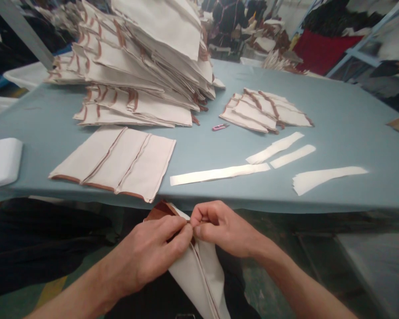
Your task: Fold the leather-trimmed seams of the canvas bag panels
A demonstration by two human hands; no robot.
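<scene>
Between my hands, below the table's front edge, is a cream fabric piece with brown trim, draped over my lap. My left hand pinches its upper part, thumb and fingers closed on the cloth. Right beside it, my right hand is closed at the same spot, thumb against fingers on the brown edge. The exact bit held between the fingertips is hidden. A flat cream fabric piece with brown seams lies on the table just beyond my left hand.
A tall, leaning stack of cream fabric pieces stands at the back left. A smaller pile lies to its right. Pink thread snips, pale strips and a fanned bundle of strips rest on the blue-green table. A white box sits left.
</scene>
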